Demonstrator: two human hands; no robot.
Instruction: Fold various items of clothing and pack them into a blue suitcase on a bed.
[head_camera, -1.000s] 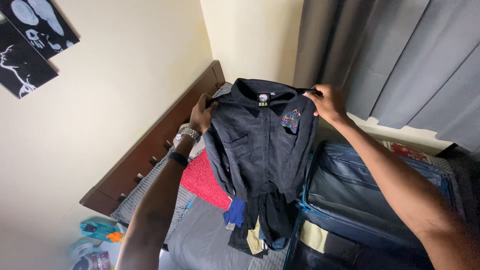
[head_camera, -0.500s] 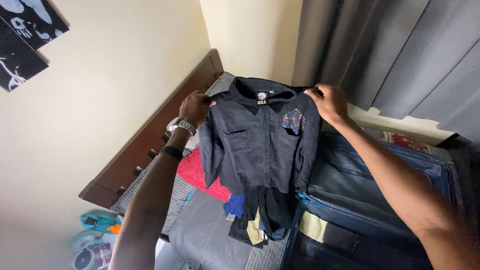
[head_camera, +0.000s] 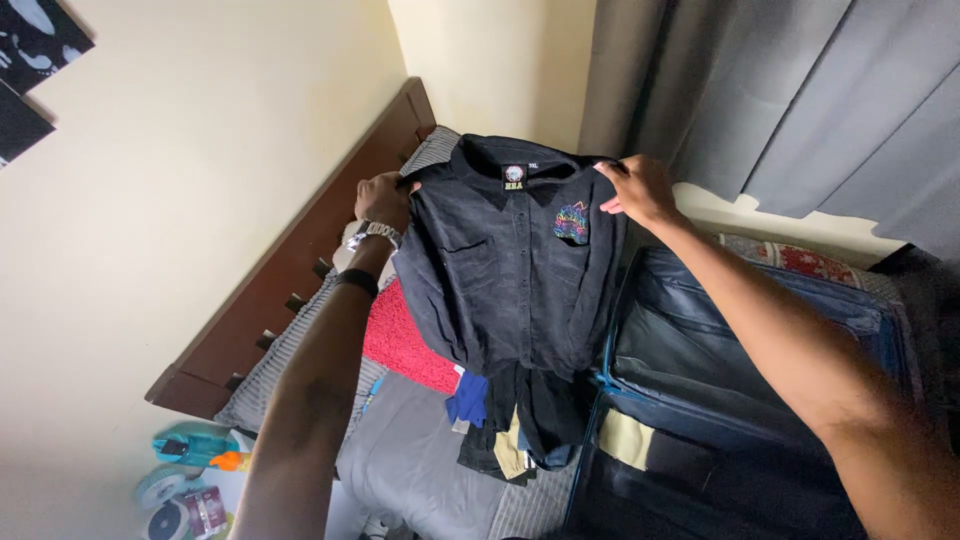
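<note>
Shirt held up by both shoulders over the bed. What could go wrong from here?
1. The left hand and right hand pinch only the shoulder edges of the black shirt; either grip may slip and let it drop.
2. Its hem hangs against the pile of clothes and may drag them.
3. The hanging sleeve might catch the open suitcase rim.

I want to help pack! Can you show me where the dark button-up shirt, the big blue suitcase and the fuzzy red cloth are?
dark button-up shirt (head_camera: 515, 290), head view, on its front below the chest pocket
open blue suitcase (head_camera: 735, 350), head view, on the lining of its raised lid
fuzzy red cloth (head_camera: 405, 345), head view, on its middle
</note>
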